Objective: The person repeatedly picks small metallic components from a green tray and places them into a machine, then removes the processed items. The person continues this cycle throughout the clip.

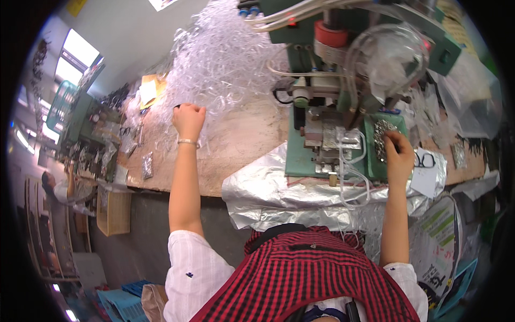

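My left hand point(189, 120) is raised over the left part of the workbench, its fingers curled. A small dark piece point(177, 106) shows at its fingertips, mostly hidden by the hand. My right hand point(399, 155) reaches over a green tray point(373, 171) of small shiny metal parts point(380, 139). Thumb and fingers bend towards those parts; whether a part is between the fingertips is too small to tell. Just left of the tray stands a green bench press point(299, 157) with a metal fixture point(336, 137) and clear air tubes.
A large heap of clear plastic strips point(229, 60) covers the bench's back. Silver foil point(265, 193) hangs over the front edge. A black loop-shaped part point(425, 160) lies on white paper right of the tray. Another person point(66, 191) sits far left beside a yellowish basket point(114, 213).
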Action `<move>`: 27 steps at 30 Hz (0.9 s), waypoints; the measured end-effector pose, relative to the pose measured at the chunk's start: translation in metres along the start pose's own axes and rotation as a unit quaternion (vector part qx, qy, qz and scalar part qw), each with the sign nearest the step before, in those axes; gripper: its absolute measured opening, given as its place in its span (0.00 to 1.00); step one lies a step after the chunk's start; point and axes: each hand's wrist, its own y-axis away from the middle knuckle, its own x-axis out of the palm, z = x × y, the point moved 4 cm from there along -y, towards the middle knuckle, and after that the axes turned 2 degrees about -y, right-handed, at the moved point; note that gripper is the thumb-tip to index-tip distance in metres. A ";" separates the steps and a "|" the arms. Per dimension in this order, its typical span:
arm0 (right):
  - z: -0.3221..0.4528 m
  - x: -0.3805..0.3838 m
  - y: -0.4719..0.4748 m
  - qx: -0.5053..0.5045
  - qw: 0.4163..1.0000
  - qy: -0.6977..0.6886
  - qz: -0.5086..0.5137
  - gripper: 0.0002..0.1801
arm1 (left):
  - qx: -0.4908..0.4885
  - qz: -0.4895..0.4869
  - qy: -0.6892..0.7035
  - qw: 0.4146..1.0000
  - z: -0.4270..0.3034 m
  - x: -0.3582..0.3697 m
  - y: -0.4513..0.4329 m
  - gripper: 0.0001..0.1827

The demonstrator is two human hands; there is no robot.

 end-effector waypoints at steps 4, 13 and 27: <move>-0.001 -0.010 0.010 0.030 0.999 0.019 -0.011 0.06 | -0.031 -0.023 0.032 0.999 0.043 0.109 -0.020 0.24; 0.052 -0.029 0.030 -0.050 0.998 0.041 0.022 0.08 | 0.080 0.020 0.264 0.961 -0.025 0.105 0.057 0.16; 0.082 0.062 0.009 0.034 0.975 -0.197 0.102 0.25 | -0.012 -0.008 0.765 0.643 -0.153 -0.039 0.140 0.05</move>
